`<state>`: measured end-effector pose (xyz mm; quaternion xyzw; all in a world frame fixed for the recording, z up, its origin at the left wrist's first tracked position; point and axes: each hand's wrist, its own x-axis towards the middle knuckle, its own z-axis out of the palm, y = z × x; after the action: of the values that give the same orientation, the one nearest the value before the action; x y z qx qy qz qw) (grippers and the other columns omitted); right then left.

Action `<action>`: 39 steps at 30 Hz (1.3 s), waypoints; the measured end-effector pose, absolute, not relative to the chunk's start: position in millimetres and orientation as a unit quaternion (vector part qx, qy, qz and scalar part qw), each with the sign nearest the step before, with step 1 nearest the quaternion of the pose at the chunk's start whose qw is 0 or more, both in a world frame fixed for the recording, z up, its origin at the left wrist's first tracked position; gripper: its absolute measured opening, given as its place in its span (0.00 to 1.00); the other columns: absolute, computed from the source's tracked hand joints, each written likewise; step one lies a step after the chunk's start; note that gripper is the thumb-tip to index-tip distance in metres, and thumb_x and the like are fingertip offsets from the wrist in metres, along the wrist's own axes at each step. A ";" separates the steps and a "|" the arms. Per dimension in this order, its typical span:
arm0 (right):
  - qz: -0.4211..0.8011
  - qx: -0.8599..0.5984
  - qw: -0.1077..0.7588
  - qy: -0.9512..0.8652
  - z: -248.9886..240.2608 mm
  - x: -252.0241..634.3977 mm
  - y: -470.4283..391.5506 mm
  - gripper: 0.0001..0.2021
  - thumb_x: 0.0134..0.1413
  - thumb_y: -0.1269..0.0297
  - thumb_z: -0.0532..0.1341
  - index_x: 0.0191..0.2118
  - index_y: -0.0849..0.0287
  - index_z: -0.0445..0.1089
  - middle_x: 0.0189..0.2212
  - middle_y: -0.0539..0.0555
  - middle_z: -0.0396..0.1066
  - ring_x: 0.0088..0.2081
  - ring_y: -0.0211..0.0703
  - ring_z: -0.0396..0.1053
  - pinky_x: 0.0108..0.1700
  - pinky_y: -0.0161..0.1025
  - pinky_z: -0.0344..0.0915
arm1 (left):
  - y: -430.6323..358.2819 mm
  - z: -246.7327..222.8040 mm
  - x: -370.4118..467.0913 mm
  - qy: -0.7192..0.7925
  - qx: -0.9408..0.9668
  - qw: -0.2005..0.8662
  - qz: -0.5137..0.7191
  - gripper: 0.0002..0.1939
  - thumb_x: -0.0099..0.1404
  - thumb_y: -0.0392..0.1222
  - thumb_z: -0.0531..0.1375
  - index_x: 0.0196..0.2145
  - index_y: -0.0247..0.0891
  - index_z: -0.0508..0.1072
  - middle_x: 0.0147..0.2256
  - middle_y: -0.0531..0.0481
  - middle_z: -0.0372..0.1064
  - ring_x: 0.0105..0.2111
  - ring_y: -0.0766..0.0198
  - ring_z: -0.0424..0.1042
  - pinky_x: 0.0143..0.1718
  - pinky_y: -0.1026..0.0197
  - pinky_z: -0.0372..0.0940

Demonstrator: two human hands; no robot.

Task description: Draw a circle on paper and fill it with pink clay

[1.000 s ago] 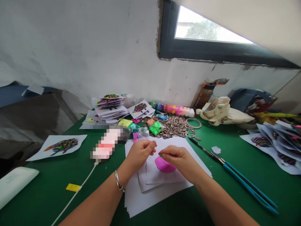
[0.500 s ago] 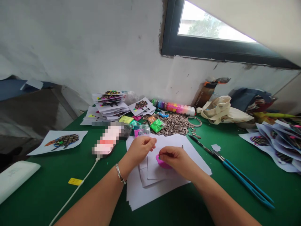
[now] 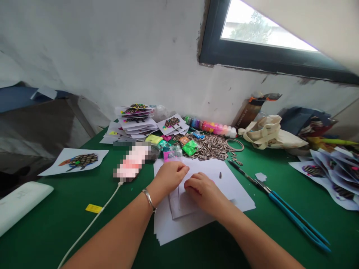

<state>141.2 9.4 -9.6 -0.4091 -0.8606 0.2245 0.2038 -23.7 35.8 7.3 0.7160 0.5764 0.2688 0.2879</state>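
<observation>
My left hand [image 3: 171, 175], with a silver bangle at the wrist, is closed in a pinch above a stack of white paper [image 3: 232, 186]. Whatever its fingertips may hold is too small to make out. Close on its right, my right hand [image 3: 204, 192] is curled down over folded paper [image 3: 183, 211] on the stack. Its fingers are drawn together, and what they hold is hidden beneath them. Only a trace of pink shows by this hand. A single sunflower seed [image 3: 220, 175] lies on the paper to its right.
Beyond the paper are a sunflower seed pile [image 3: 214, 146] and coloured clay packets [image 3: 190, 148]. Seed-picture sheets stand stacked [image 3: 137, 125] at the back left. Blue-handled tweezers [image 3: 298, 220] lie at right. A charging cable [image 3: 89, 224] crosses the left side.
My right hand has moved down and left over the pink piece, which is now almost hidden, as is the green bit at its fingertips. The seed shows fully. The whole view has shifted slightly.
</observation>
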 end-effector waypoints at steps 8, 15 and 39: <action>0.168 -0.438 0.207 -0.859 -28.0 137.9 13.9 0.09 0.55 0.75 0.60 0.34 0.53 0.74 0.35 0.52 0.70 0.39 0.44 0.63 0.43 0.41 0.57 | 36.5 6.2 -23.6 0.581 0.723 0.285 0.242 0.17 0.59 0.45 0.52 0.16 0.40 0.54 0.17 0.57 0.54 0.22 0.65 0.55 0.24 0.60 0.44; 0.188 -0.445 0.226 -0.846 -23.6 141.5 13.4 0.09 0.60 0.70 0.56 0.32 0.56 0.73 0.34 0.54 0.70 0.39 0.45 0.64 0.42 0.41 0.58 | 36.4 6.1 -23.8 0.578 0.739 0.275 0.213 0.16 0.60 0.43 0.51 0.16 0.40 0.57 0.18 0.55 0.56 0.22 0.65 0.56 0.24 0.60 0.44; 0.034 -0.443 0.138 -0.885 -23.6 156.9 -29.3 0.20 0.64 0.53 0.52 0.57 0.54 0.66 0.62 0.55 0.59 0.65 0.57 0.48 0.65 0.62 0.43 | 38.1 -0.1 -24.7 0.551 0.797 0.205 0.140 0.14 0.67 0.39 0.50 0.30 0.38 0.75 0.34 0.47 0.76 0.36 0.58 0.72 0.35 0.60 0.58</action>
<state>156.9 -29.3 -23.6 -0.4429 -0.8852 0.0341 0.1381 -24.7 38.1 -0.1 0.7972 0.5506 0.1396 0.2047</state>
